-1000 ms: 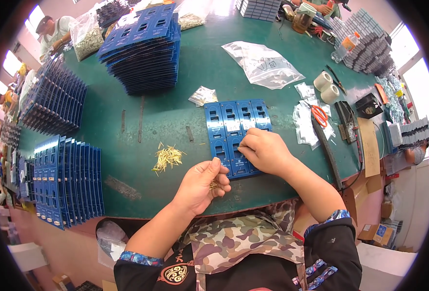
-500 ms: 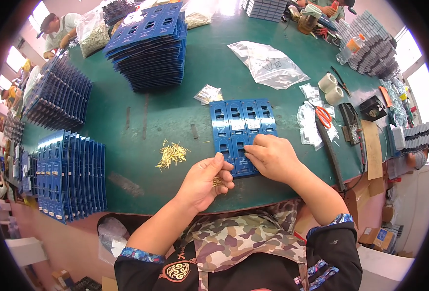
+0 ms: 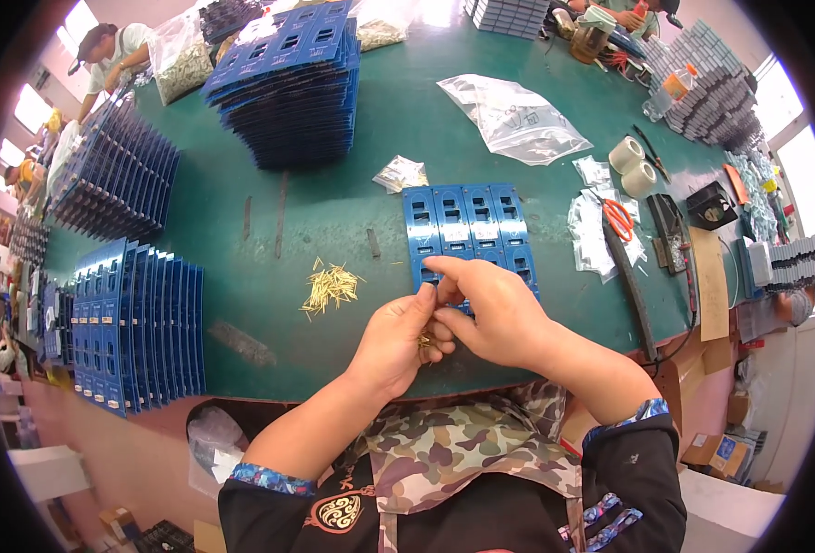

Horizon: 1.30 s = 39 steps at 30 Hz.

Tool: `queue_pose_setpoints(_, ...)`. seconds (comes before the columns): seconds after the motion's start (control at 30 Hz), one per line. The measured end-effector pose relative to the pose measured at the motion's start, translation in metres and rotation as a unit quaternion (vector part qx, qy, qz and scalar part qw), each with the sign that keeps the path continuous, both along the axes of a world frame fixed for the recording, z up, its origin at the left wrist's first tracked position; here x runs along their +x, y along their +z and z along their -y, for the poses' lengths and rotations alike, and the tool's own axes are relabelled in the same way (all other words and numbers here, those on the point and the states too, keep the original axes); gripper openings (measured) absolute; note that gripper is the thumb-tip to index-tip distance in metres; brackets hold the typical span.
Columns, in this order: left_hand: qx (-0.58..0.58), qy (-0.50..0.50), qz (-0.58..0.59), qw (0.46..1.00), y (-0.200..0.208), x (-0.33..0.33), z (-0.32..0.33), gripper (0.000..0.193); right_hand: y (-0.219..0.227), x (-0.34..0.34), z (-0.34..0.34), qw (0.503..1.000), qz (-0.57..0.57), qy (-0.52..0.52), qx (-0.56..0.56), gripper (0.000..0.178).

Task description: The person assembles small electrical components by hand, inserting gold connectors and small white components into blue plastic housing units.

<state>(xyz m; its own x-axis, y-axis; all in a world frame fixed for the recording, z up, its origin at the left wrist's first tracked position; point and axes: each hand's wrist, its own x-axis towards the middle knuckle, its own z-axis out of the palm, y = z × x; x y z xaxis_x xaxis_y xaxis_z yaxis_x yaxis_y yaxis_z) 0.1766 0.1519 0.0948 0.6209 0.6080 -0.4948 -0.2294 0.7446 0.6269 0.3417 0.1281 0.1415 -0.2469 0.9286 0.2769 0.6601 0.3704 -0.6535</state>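
A blue circuit board panel (image 3: 423, 238) with rectangular cut-outs lies flat on the green table. Just over its near edge, my left hand (image 3: 391, 339) is curled around several thin brass-coloured pins (image 3: 424, 342), which show between the fingers. My right hand (image 3: 499, 309) meets the left at the fingertips, its thumb and fingers drawn together; whatever they pinch is too small to see. Both hands cover the lower part of the panel. Left of them, a loose heap of the same pins (image 3: 332, 287) rests on the table.
Tall stacks of blue boards (image 3: 287, 129) stand at the far left, with another upright row (image 3: 140, 323) nearer. A clear bag (image 3: 518, 120) lies beyond the panel. To the right are orange-handled scissors (image 3: 617, 219), tape rolls (image 3: 639, 180) and a black bar (image 3: 630, 295). Other people work farther off.
My right hand has moved left and nearer, from the panel to the fingertips of my left hand. The left hand has shifted slightly right.
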Motion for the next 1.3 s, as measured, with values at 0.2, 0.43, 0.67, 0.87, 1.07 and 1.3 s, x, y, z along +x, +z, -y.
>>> queue_pose_setpoints(0.2,0.028,-0.019,-0.017,0.999,0.003,0.0,0.0,0.046,-0.001,-0.002,0.002,0.994,0.08,0.041,0.062,0.037)
queue_pose_setpoints(0.43,0.006,0.006,-0.039,0.999,0.0,-0.005,-0.003,0.045,-0.001,0.015,-0.002,0.986,-0.044,0.014,-0.158,0.022)
queue_pose_setpoints(0.67,-0.013,-0.013,-0.003,1.0,0.001,-0.002,-0.005,0.042,-0.01,0.021,-0.001,0.963,-0.126,0.004,-0.238,0.024)
queue_pose_setpoints(0.87,-0.089,0.014,0.013,0.996,0.007,-0.001,-0.004,0.04,-0.02,0.036,-0.005,0.98,-0.069,0.073,-0.171,0.019)
queue_pose_setpoints(1.07,-0.128,0.051,0.028,0.99,0.006,-0.008,-0.008,0.03,-0.02,0.055,-0.027,0.94,-0.148,-0.145,-0.272,0.014)
queue_pose_setpoints(1.3,-0.038,0.019,0.005,0.999,0.011,-0.014,-0.014,0.026,-0.029,0.056,-0.032,0.993,0.019,-0.04,-0.112,0.013)
